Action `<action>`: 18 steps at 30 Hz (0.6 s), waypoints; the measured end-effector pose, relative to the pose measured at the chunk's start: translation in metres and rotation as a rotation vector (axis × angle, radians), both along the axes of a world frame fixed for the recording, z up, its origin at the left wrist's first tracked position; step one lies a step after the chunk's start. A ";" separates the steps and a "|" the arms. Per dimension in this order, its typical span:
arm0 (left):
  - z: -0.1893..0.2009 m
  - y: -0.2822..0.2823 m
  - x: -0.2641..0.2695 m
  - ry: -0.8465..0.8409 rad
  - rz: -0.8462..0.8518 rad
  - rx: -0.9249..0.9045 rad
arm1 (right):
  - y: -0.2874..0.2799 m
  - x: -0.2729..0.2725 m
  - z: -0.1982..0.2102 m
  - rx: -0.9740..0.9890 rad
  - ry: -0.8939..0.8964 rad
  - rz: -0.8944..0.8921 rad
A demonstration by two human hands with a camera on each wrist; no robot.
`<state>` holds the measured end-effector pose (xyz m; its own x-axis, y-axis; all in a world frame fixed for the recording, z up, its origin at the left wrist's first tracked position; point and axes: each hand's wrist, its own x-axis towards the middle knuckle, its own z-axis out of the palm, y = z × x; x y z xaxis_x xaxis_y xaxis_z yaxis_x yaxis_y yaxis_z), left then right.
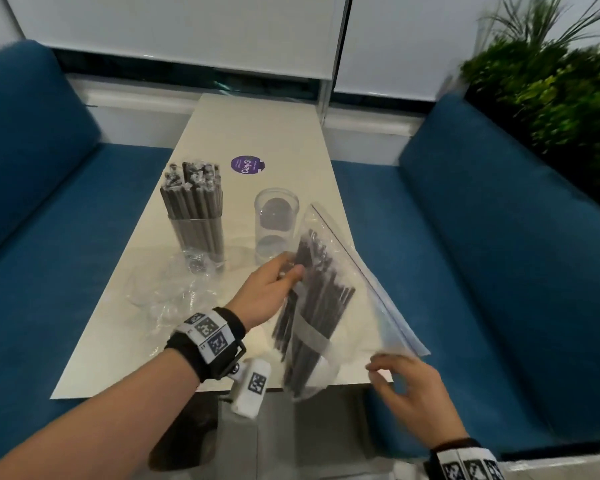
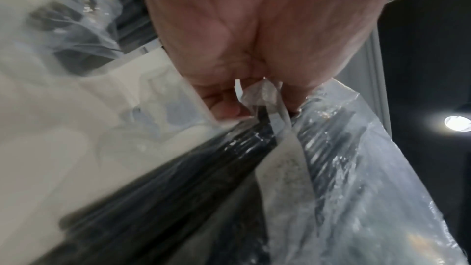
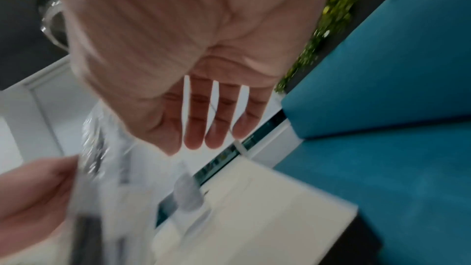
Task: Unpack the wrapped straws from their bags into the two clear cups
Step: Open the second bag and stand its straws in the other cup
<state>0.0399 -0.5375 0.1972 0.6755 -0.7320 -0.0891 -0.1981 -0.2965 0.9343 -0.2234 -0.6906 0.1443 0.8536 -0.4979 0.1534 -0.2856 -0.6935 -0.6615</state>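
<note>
My left hand [image 1: 284, 271] pinches the edge of a clear zip bag [image 1: 364, 306] holding a bundle of dark wrapped straws [image 1: 309, 306] above the white table [image 1: 222, 133]. In the left wrist view the left hand [image 2: 257, 104] grips the crumpled plastic of the bag [image 2: 369, 198] over the straws [image 2: 178, 188]. My right hand [image 1: 395, 372] hovers at the bag's near corner with spread fingers [image 3: 216, 134], holding nothing. A clear cup [image 1: 196, 237] at the left is full of wrapped straws. A second clear cup [image 1: 276, 226] stands empty beside it.
An emptied, crumpled clear bag [image 1: 167, 292] lies on the table's left side. A purple round sticker [image 1: 247, 165] lies farther back. Blue benches [image 1: 499, 271] flank the table, and green plants [image 1: 551, 81] stand at the back right.
</note>
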 end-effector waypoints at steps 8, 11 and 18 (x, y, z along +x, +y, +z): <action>0.031 -0.033 0.004 0.003 -0.073 -0.043 | -0.039 0.016 0.095 0.274 -0.343 -0.057; 0.039 -0.040 0.003 -0.038 -0.117 -0.023 | -0.035 0.041 0.114 0.395 -0.171 0.012; 0.034 -0.041 0.003 -0.180 -0.099 0.045 | -0.029 0.067 0.101 0.313 -0.117 0.023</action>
<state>0.0434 -0.5789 0.2311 0.6082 -0.7937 -0.0075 -0.3908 -0.3077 0.8675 -0.1565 -0.7199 0.2453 0.8509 -0.5170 0.0934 -0.1818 -0.4566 -0.8709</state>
